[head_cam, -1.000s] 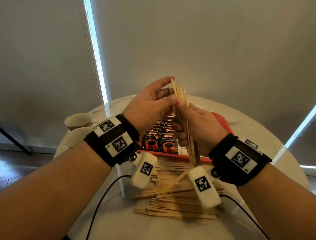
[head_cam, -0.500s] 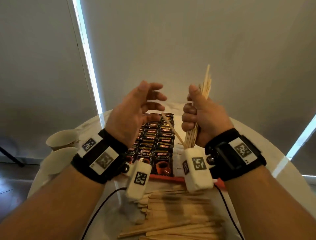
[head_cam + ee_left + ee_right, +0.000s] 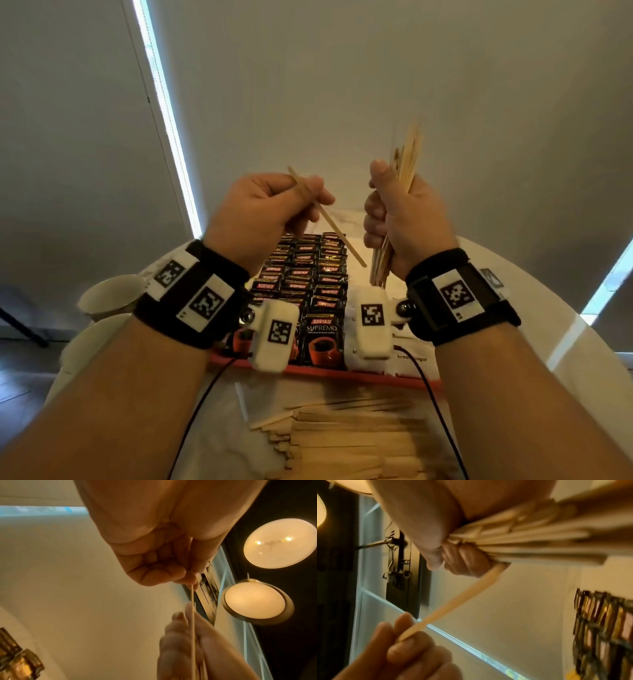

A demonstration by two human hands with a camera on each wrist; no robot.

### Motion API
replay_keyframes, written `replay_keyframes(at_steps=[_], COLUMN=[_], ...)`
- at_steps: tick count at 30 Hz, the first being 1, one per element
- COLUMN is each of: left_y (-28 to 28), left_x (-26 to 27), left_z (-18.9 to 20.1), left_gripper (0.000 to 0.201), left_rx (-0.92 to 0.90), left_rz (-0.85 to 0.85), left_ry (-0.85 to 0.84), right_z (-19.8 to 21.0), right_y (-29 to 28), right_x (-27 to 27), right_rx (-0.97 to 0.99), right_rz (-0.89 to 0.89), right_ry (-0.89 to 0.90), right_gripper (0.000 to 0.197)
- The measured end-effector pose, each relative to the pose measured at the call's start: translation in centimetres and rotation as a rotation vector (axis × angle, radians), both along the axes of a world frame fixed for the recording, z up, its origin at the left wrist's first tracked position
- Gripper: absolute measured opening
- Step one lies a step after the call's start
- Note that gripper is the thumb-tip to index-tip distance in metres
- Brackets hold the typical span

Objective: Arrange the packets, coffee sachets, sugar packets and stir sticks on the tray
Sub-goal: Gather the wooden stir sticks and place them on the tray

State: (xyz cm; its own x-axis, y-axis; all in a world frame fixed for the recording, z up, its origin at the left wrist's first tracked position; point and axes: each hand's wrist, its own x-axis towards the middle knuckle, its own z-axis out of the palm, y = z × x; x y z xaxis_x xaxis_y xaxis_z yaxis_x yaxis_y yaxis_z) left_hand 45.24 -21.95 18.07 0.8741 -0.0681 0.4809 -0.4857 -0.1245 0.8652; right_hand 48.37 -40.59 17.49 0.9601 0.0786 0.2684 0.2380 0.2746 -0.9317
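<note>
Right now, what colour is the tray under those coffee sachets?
Red: the tray's near rim shows as a red strip below the coffee sachets, clearest in the head view.

Table point(image 3: 513, 274): tray point(image 3: 342, 372), sticks point(image 3: 359, 442), cups point(image 3: 109, 294).

Pale wooden stir sticks point(image 3: 404, 164) stand bundled upright above black coffee sachets point(image 3: 308, 274) rowed on the red tray point(image 3: 342, 371).

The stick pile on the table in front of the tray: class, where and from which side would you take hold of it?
The stick pile lies flat, sticks running left to right, alongside the red tray. Probably best to come from above and pinch across the middle of a few sticks, thumb on the near edge, fingers on the far edge, so they lift level.
</note>
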Motion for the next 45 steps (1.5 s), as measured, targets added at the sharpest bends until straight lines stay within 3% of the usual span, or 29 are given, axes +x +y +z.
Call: replay_keyframes(at_steps=[4,6,9,12,16,18,21,27,29,32,37,40,45], left_y=[0.9,0.9,0.6,0.5,0.4,0.2,-0.2,-0.7,-1.2,-2.1,-3.1,-3.9,-3.9], left_x=[1.2,1.7,2.0,2.2,2.5,2.4,2.2,1.9,1.9,2.2,1.9,1.3,1.3], left_z=[1.3,1.4,1.4,1.4,1.7,1.6,1.4,1.3,1.1,-0.2,-4.3,-5.4,-5.8], left_gripper=[0.020,0.012,0.005,0.001,0.036,0.046,0.040,0.036,0.041,0.057,0.075,0.082,0.085], left_rx=[-0.013,-0.016,-0.006,0.030,0.041,0.066,0.157,0.272,0.062,-0.392,-0.603,-0.701,-0.856], left_rz=[0.049,0.061,0.075,0.093,0.144,0.072,0.008,0.001,-0.059,-0.239,-0.288,-0.368,-0.436], left_ry=[0.038,0.015,-0.056,-0.152,-0.240,-0.260,-0.268,-0.272,-0.184,0.137,0.566,0.668,0.718], right_z=[-0.8,-0.9,-0.9,-0.7,-0.3,-0.2,0.1,0.1,0.3,1.0,2.1,1.5,-0.5], right_y=[1.0,1.8,2.1,1.8,1.7,1.8,1.8,1.6,1.3,0.7,0.2,1.2,2.5], right_x=[0.0,-0.2,-0.4,-0.3,-0.4,-0.5,-0.6,-0.3,-0.2,0.2,0.6,0.7,1.4], right_rx=[-0.385,-0.486,-0.470,-0.424,-0.407,-0.466,-0.540,-0.492,-0.417,-0.075,0.336,0.340,0.155], right_rz=[0.105,0.140,0.207,0.300,0.368,0.378,0.345,0.344,0.349,0.357,0.404,0.391,0.318], right_ry=[-0.092,-0.128,-0.131,-0.106,-0.091,-0.096,-0.097,-0.067,-0.081,-0.138,-0.332,-0.378,-0.355], right_gripper=[0.042,0.053,0.054,0.037,0.020,0.020,0.024,0.032,0.039,0.032,0.047,0.051,0.041])
